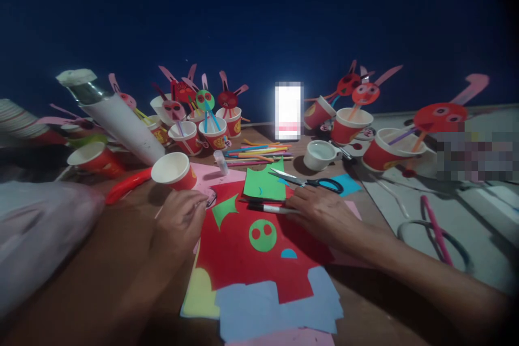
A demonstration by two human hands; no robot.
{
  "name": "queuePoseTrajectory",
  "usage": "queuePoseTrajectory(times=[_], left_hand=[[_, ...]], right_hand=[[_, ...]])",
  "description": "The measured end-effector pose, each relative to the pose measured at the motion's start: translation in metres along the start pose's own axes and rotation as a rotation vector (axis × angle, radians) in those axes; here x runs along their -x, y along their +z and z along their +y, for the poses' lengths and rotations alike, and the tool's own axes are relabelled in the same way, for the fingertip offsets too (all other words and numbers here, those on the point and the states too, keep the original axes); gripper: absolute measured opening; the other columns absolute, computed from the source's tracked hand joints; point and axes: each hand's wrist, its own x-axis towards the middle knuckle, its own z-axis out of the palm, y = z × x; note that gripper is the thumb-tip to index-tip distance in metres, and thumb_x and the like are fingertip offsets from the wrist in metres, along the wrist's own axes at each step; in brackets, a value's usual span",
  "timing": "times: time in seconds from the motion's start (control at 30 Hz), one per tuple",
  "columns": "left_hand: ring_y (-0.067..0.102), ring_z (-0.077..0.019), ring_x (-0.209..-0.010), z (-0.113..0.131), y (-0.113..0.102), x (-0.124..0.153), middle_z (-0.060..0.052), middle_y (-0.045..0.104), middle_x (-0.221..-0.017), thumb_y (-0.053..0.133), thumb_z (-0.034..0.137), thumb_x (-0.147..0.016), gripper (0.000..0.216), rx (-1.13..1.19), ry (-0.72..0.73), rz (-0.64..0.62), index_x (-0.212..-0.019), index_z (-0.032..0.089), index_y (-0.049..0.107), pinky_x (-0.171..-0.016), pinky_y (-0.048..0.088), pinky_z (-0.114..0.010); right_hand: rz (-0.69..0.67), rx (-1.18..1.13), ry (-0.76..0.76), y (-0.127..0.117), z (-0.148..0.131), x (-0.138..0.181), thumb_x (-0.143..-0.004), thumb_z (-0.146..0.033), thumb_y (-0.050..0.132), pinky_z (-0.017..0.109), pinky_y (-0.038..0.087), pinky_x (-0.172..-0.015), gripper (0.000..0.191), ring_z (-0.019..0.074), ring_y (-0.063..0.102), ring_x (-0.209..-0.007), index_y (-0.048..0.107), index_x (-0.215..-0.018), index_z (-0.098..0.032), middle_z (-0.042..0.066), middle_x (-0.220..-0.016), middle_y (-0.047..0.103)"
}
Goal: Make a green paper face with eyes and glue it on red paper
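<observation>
My left hand [182,217] is closed in a pinch at the left edge of the red paper [239,262]. Whatever lies between its fingertips is too small to make out; a pink scrap with a dark line [211,197] is beside them. On the right, my right hand [314,208] has its fingers closed over the end of a black-and-white marker [270,207]. Scissors [300,179] with black handles lie just beyond it, by a green paper sheet [263,185]. A green circle [263,243] with two red dots, a green offcut [225,210] and a blue half-round [289,253] rest on the red paper.
Red-and-white cups with paper rabbit faces [206,100] line the back. Several coloured sticks [259,152], a glue bottle [221,162], a white cup [319,154] and a bright phone [288,111] stand or lie before them. An empty paper cup [174,172] and plastic bag [44,238] are left.
</observation>
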Motion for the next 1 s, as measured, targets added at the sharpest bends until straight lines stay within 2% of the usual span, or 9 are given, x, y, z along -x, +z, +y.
queuePoseTrajectory(times=[0.17,0.23,0.37,0.53,0.7,0.77,0.87,0.93,1.0], left_hand=[[0.061,-0.0128,-0.065,0.021,-0.001,-0.013,-0.002,0.069,-0.094,0.054,0.036,-0.081,0.033,0.127,-0.438,-0.080,-0.111,0.023,0.060,-0.061,0.051,-0.024],[0.061,-0.0129,-0.061,0.030,-0.005,-0.027,-0.001,0.069,-0.092,0.057,0.037,-0.077,0.047,0.100,-0.494,-0.189,-0.121,0.022,0.054,-0.061,0.051,-0.025],[0.066,-0.0193,-0.077,0.035,-0.004,-0.058,-0.008,0.065,-0.110,0.058,0.037,-0.076,0.058,-0.033,-0.388,-0.279,-0.130,0.019,0.046,-0.079,0.050,-0.033],[0.060,-0.0295,-0.103,0.018,0.025,-0.085,-0.020,0.052,-0.129,0.056,0.033,-0.075,0.065,-0.090,-0.267,-0.238,-0.133,0.010,0.038,-0.089,0.044,-0.043],[0.065,-0.0230,-0.082,0.020,0.034,-0.090,-0.010,0.069,-0.089,0.054,0.029,-0.076,0.023,0.065,-0.325,-0.186,-0.093,0.015,0.061,-0.075,0.051,-0.036],[0.066,-0.0172,-0.069,0.036,0.024,-0.085,-0.006,0.069,-0.083,0.051,0.032,-0.079,0.024,0.170,-0.355,-0.173,-0.095,0.015,0.057,-0.061,0.053,-0.028],[0.065,-0.0148,-0.057,0.069,0.003,-0.067,-0.002,0.068,-0.069,0.061,0.033,-0.075,0.027,0.622,-0.518,-0.141,-0.095,0.015,0.055,-0.050,0.053,-0.024],[0.062,-0.0122,-0.049,0.089,-0.005,-0.050,0.000,0.067,-0.066,0.063,0.028,-0.073,0.022,0.791,-0.528,-0.157,-0.090,0.016,0.056,-0.046,0.052,-0.022],[0.064,-0.0134,-0.051,0.103,-0.007,-0.033,0.000,0.067,-0.065,0.063,0.026,-0.074,0.019,0.942,-0.526,-0.288,-0.090,0.017,0.056,-0.046,0.054,-0.022]], right_hand=[[0.044,0.018,0.002,-0.010,0.000,-0.001,-0.089,-0.033,0.052,0.030,0.037,-0.068,0.019,0.0208,0.060,-0.080,0.064,-0.090,-0.018,0.007,-0.087,0.066],[0.054,0.039,0.017,-0.017,-0.002,-0.002,-0.088,-0.034,0.053,0.030,0.037,-0.066,0.020,0.0207,0.060,-0.077,0.064,-0.087,-0.018,0.007,-0.084,0.066],[0.036,0.032,0.043,-0.031,-0.007,-0.001,-0.087,-0.032,0.055,0.029,0.036,-0.064,0.018,0.0206,0.060,-0.075,0.065,-0.089,-0.017,0.007,-0.083,0.066],[-0.027,0.013,0.048,-0.044,-0.012,0.001,-0.088,-0.029,0.053,0.031,0.037,-0.067,0.018,0.0223,0.061,-0.080,0.066,-0.089,-0.016,0.009,-0.086,0.067],[0.081,-0.029,0.034,-0.045,-0.009,0.001,-0.089,-0.027,0.050,0.032,0.040,-0.072,0.020,0.0220,0.060,-0.084,0.066,-0.090,-0.016,0.010,-0.086,0.066],[0.147,-0.107,0.052,-0.046,-0.007,0.002,-0.089,-0.028,0.049,0.034,0.041,-0.075,0.022,0.0230,0.060,-0.088,0.066,-0.094,-0.015,0.011,-0.090,0.066],[0.194,-0.373,0.080,-0.053,-0.007,0.005,-0.086,-0.039,0.053,0.035,0.044,-0.081,0.037,0.0245,0.058,-0.098,0.058,-0.111,-0.013,0.013,-0.106,0.064],[0.147,-0.576,0.073,-0.056,-0.010,0.008,-0.081,-0.047,0.057,0.035,0.044,-0.084,0.055,0.0239,0.057,-0.103,0.049,-0.124,-0.014,0.013,-0.117,0.060],[0.041,-0.710,0.041,-0.056,-0.015,0.009,-0.078,-0.049,0.061,0.032,0.045,-0.081,0.062,0.0218,0.059,-0.100,0.044,-0.129,-0.016,0.011,-0.117,0.061]])
